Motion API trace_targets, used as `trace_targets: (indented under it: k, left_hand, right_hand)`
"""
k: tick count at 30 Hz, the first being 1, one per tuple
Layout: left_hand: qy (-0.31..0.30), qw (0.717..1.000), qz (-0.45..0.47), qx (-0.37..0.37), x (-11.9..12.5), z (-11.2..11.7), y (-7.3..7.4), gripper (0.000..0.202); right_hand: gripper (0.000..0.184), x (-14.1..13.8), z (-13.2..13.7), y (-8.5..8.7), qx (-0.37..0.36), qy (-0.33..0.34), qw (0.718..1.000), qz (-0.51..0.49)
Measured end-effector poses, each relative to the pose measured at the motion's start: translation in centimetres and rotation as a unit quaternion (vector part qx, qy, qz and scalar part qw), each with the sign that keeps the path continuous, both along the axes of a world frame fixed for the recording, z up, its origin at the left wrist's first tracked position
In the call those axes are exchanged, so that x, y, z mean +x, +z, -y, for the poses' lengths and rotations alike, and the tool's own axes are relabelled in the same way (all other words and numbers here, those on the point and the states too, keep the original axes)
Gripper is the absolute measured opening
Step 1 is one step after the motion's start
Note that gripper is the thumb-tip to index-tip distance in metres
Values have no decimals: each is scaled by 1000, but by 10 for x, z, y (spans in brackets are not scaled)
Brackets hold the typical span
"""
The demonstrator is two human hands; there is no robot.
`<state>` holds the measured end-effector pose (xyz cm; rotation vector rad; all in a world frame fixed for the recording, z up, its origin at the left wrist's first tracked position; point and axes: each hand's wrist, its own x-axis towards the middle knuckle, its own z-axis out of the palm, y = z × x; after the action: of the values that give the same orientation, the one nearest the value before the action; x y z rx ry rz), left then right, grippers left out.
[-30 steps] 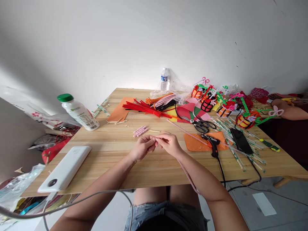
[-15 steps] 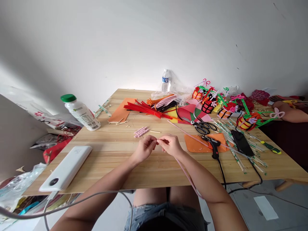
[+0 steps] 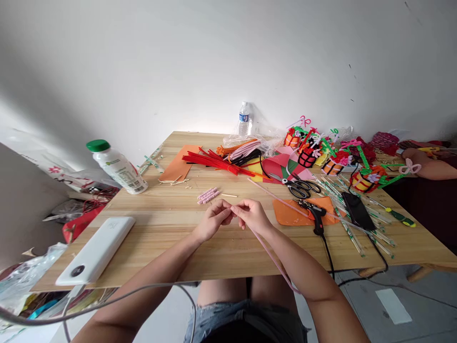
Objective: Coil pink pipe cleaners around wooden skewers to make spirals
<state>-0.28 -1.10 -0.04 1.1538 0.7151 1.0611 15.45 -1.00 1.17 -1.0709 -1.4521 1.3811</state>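
Note:
My left hand (image 3: 213, 219) and my right hand (image 3: 253, 214) meet over the middle of the wooden table (image 3: 167, 224), fingertips pinched together. Between them runs a thin wooden stick, and a long pink pipe cleaner (image 3: 271, 256) trails from my right hand back along my forearm toward my lap. A few coiled pink pipe-cleaner pieces (image 3: 208, 194) lie just beyond my left hand, with a short bare stick (image 3: 229, 195) beside them.
A white power bank (image 3: 96, 249) and green-capped bottle (image 3: 117, 167) lie left. Red pipe cleaners (image 3: 214, 162), scissors (image 3: 300, 186), a glue gun (image 3: 314, 214), a phone (image 3: 353, 207), finished flower baskets (image 3: 366, 177) and a water bottle (image 3: 243, 118) crowd the right. Another person's arm (image 3: 428, 167) rests far right.
My hands have stayed in place with small finger motions. The pink pipe cleaner's trailing length has swung slightly, now lying straighter along my right forearm.

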Motion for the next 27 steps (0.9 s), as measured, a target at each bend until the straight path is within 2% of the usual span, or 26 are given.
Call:
trace_targets:
  k: [11, 17, 22, 27]
  left_hand:
    - [13, 999, -19, 30, 1, 2, 6, 43]
    - [37, 997, -53, 40, 1, 0, 3, 45]
    - [54, 997, -44, 19, 1, -1, -1, 45]
    - [61, 997, -41, 8, 3, -1, -1, 46]
  right_hand:
    - [42, -6, -4, -1, -119, 14, 986, -119]
    - [41, -6, -4, -1, -108, 19, 985, -132]
    - [37, -4, -4, 2, -104, 49, 987, -110]
    - [31, -6, -2, -4, -19, 12, 999, -38]
